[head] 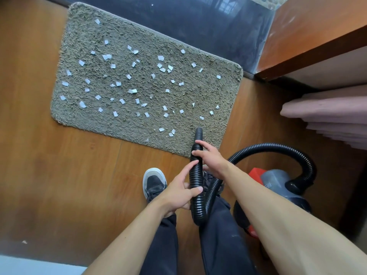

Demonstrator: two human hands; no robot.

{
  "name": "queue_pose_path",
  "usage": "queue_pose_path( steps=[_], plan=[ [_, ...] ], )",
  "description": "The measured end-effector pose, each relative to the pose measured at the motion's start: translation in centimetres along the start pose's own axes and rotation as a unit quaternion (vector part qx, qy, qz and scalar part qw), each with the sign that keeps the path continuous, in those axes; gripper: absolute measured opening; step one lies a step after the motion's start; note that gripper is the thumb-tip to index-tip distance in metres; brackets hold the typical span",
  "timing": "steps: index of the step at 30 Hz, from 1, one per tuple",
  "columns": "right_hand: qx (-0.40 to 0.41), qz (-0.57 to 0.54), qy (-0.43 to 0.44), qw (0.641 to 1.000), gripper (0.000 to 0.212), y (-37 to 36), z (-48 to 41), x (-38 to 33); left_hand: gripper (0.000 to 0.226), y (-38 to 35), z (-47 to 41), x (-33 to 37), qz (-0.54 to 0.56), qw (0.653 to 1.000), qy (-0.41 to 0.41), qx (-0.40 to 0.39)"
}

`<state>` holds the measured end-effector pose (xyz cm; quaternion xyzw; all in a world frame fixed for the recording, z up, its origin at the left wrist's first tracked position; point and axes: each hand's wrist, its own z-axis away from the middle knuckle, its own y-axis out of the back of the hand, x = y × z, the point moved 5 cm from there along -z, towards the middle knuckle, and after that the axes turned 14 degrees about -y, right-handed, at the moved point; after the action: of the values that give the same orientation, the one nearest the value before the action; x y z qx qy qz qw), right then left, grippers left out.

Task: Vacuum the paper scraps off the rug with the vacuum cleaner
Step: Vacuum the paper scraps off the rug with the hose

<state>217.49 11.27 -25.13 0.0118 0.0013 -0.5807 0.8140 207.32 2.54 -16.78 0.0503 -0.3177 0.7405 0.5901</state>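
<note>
I see both hands wrapped around the black hose (195,175), left hand (179,193) lower, right hand (210,158) higher; its nozzle (198,133) hangs over the rug's (139,126) near edge, paper scraps (135,91) scattered across it. The vacuum cleaner (278,181) stands on the floor (59,175) beside my right leg.

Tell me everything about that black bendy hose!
The black hose is ribbed and looks like plastic, with a smooth nozzle at its tip over the rug's near edge. It loops back to the grey and red vacuum cleaner on the floor. The left hand and right hand both grip it.
</note>
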Motion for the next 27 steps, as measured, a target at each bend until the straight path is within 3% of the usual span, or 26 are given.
queue_pose_path(
  steps=[8, 15, 27],
  plan=[
    [0.015, 0.040, 0.067, 0.997, 0.052, 0.8, -1.7, -1.4, 0.072, -0.1, -1.9, -0.1, -0.003, 0.999, -0.019, 0.029],
    [-0.003, 0.046, 0.051, 0.998, 0.052, 2.1, -3.3, -2.4, 0.070, -0.6, -4.0, 0.1, -0.021, 0.999, -0.023, 0.029],
    [-0.002, -0.045, 0.051, 0.998, 0.052, 5.7, -4.0, -3.9, 0.072, -2.0, -7.3, 2.0, -0.064, 0.997, -0.043, 0.012]
  ],
)
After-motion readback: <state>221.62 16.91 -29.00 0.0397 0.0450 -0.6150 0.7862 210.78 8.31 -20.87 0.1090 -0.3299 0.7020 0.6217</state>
